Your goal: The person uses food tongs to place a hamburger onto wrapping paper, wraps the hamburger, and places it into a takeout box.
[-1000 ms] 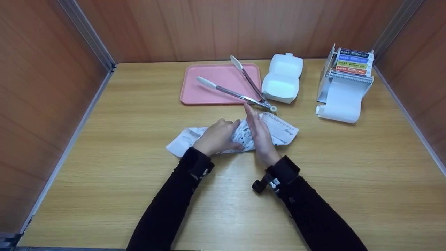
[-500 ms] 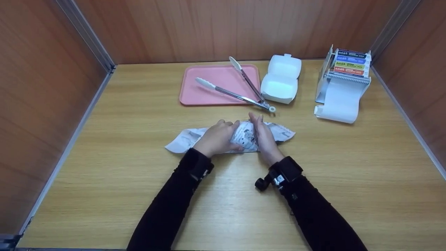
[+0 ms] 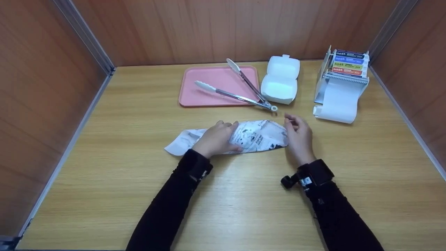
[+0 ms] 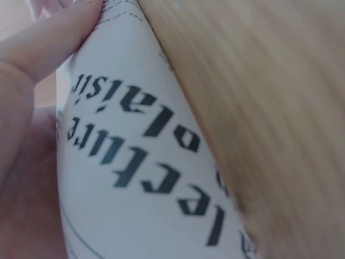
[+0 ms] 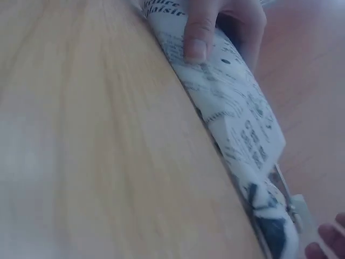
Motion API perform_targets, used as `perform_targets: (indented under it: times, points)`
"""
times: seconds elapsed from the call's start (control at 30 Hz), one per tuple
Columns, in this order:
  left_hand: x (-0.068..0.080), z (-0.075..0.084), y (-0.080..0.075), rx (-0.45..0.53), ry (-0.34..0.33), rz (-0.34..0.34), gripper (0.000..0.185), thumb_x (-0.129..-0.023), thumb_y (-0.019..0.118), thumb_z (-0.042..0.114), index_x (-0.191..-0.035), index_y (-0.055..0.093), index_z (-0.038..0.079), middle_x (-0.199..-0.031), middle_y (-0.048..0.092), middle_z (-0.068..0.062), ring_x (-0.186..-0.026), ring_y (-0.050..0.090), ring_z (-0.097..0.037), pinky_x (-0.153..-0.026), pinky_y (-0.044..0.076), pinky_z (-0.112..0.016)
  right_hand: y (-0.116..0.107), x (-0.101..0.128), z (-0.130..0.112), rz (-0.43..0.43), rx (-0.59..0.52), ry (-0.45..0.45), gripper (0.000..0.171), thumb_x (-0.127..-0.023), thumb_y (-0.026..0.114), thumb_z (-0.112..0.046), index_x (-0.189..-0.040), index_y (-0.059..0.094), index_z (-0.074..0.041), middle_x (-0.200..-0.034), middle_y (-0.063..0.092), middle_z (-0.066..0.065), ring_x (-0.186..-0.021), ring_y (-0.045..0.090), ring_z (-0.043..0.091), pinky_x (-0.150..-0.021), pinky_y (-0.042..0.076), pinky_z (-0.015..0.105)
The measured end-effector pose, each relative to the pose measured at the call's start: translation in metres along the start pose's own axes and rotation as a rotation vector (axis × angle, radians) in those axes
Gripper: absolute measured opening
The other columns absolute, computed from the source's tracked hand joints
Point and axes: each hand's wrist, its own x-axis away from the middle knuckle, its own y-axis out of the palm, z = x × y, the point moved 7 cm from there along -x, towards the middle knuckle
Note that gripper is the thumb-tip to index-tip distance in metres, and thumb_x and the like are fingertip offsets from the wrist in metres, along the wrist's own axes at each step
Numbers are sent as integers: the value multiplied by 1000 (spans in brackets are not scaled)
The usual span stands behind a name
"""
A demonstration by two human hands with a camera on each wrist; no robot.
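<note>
A bundle wrapped in white paper (image 3: 259, 136) with black newspaper-style print lies lengthwise on the table; what is inside is hidden. My left hand (image 3: 216, 137) grips the middle of it from above, its thumb (image 5: 197, 46) on the near side, as the right wrist view shows. The left end of the paper (image 3: 183, 141) sticks out flat and loose past that hand. At the folded right end is my right hand (image 3: 300, 139), its fingers loosely bent. In the right wrist view its fingertips (image 5: 329, 240) show beside the paper, with nothing between them.
Behind the bundle, metal tongs (image 3: 240, 97) with pale tips lie spread over a pink tray (image 3: 190, 97). An open white foam box (image 3: 280, 82) stands beside the tray. To the back right is a dispenser (image 3: 343, 83) with coloured boxes and a hanging white sheet. Wooden walls enclose the table.
My right hand has moved right, from against the bundle's middle to its right end, and its straight fingers have bent. The paper's right flap is now folded in. My left hand stays put.
</note>
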Motion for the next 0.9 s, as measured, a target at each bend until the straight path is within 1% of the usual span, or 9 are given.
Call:
perform_targets:
  times: [0.1,0.17,0.27,0.37,0.5,0.6,0.73,0.8,0.9]
  points:
    - [0,-1,0,-5,-5,1,101,-89,83,53,-163,38,1,-159,49,-25,-148,42,-48,-125,35,-51,-16,-1,3,23,366,19,47,-106,66,-34,-137,66,1,-135,52,20,-123,49,37,-101,43,48]
    - [0,-2,0,-11,-8,4,102,-89,84,53,-163,38,1,-159,49,-25,-148,43,-48,-125,36,-51,-16,-3,7,-41,503,33,50,-102,71,-41,-130,69,2,-131,50,20,-120,46,38,-98,42,48]
    - [-1,-2,1,-11,-2,5,102,-89,84,53,-163,38,0,-158,51,-25,-144,47,-45,-123,39,-50,-14,-5,11,-116,554,44,48,-100,73,-43,-117,70,2,-123,52,19,-115,46,38,-94,42,48]
    - [-1,-1,2,-7,10,5,102,-89,84,53,-163,39,0,-156,52,-26,-142,49,-44,-121,40,-49,-13,-7,10,-135,486,47,39,-102,72,-36,-111,67,2,-115,56,17,-108,51,34,-91,43,43]
    - [1,-2,1,-7,9,10,101,-89,84,52,-162,40,-1,-156,53,-26,-143,48,-45,-122,39,-50,-6,-7,7,-174,136,106,37,-111,60,-31,-125,55,3,-113,60,11,-102,59,20,-88,49,28]
    - [2,-3,-1,-10,8,25,100,-88,85,51,-161,42,-2,-155,53,-26,-145,47,-49,-124,37,-51,11,-1,8,-267,-384,232,42,-116,43,-30,-142,43,2,-124,61,8,-107,63,13,-95,54,23]
    - [2,-2,-1,-5,16,28,100,-88,85,51,-160,42,-3,-155,53,-27,-146,45,-52,-125,35,-52,33,10,14,-312,-1060,462,48,-116,33,-33,-156,34,-7,-144,59,8,-132,60,19,-114,49,33]
    - [1,-2,0,4,14,20,100,-88,85,51,-161,42,-2,-156,52,-27,-147,44,-51,-125,34,-51,41,15,16,-293,-1240,516,51,-115,39,-36,-160,36,-14,-152,55,7,-144,51,21,-121,42,36]
    - [0,-1,1,13,10,13,100,-88,85,51,-161,41,-2,-157,51,-27,-148,42,-50,-126,33,-52,51,25,16,-258,-1348,520,52,-112,54,-32,-160,41,-17,-156,55,4,-151,44,19,-124,37,35]
